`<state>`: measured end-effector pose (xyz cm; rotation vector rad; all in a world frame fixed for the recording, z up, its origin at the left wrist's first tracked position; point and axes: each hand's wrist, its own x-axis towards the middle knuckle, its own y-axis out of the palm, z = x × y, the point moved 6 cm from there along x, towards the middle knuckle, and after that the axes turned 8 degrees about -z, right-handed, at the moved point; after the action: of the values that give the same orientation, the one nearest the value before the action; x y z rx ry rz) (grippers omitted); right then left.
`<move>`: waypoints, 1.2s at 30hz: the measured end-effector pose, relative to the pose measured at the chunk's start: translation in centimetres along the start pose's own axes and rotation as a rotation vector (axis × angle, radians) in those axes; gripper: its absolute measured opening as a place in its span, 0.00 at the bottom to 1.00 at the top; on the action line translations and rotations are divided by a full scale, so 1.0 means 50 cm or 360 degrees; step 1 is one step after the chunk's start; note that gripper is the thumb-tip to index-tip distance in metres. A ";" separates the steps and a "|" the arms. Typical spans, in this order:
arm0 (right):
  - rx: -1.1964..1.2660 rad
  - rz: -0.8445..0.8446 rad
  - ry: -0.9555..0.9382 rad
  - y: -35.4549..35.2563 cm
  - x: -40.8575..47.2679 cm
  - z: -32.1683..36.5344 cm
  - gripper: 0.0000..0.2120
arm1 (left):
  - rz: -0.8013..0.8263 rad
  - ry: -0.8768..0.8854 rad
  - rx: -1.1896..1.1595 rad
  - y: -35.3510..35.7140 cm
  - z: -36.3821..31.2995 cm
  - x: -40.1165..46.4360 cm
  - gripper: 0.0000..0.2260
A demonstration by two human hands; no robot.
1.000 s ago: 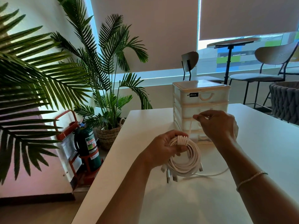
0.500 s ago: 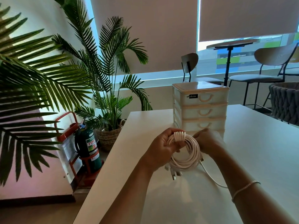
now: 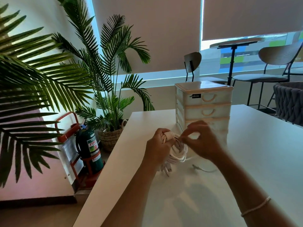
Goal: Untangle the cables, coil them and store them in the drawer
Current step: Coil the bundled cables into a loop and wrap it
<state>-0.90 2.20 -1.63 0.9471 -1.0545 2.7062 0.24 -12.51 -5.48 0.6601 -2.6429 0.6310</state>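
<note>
A white cable coil (image 3: 177, 151) hangs just above the white table (image 3: 255, 145), with plug ends dangling below it. My left hand (image 3: 158, 147) grips the coil at its wrapped top. My right hand (image 3: 203, 143) pinches the loose strand of the same cable beside the coil's top. The strand's free tail (image 3: 205, 169) lies on the table under my right wrist. Behind my hands stands a small plastic drawer unit (image 3: 203, 102) with its drawers closed; my right hand hides its lower part.
The table's left edge runs diagonally, with a fire extinguisher (image 3: 89, 146) and potted palms (image 3: 111, 102) on the floor beyond it. Chairs and a round table (image 3: 234, 43) stand by the window behind. A dark woven chair (image 3: 290, 102) sits at the right.
My right hand has come up from behind the coil to its top, bringing the loose strand over. The tail on the table has shortened. The camera view has tilted slightly.
</note>
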 end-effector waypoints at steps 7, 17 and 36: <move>-0.0508 0.0254 0.0211 0.071 -0.036 0.017 0.18 | -0.0112 -0.0246 -0.0339 0.003 0.015 0.000 0.10; 0.0016 0.0163 0.0435 0.037 -0.023 0.022 0.12 | 0.0158 -0.0278 -0.0813 0.018 -0.002 -0.005 0.13; 0.0864 0.0201 0.1041 -0.041 -0.017 0.004 0.08 | 0.0146 0.0827 0.0605 0.018 0.003 0.010 0.26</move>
<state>0.49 3.75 -0.80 -0.0270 -0.2676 3.1042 -0.66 -12.06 -5.72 0.3990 -2.0942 1.1711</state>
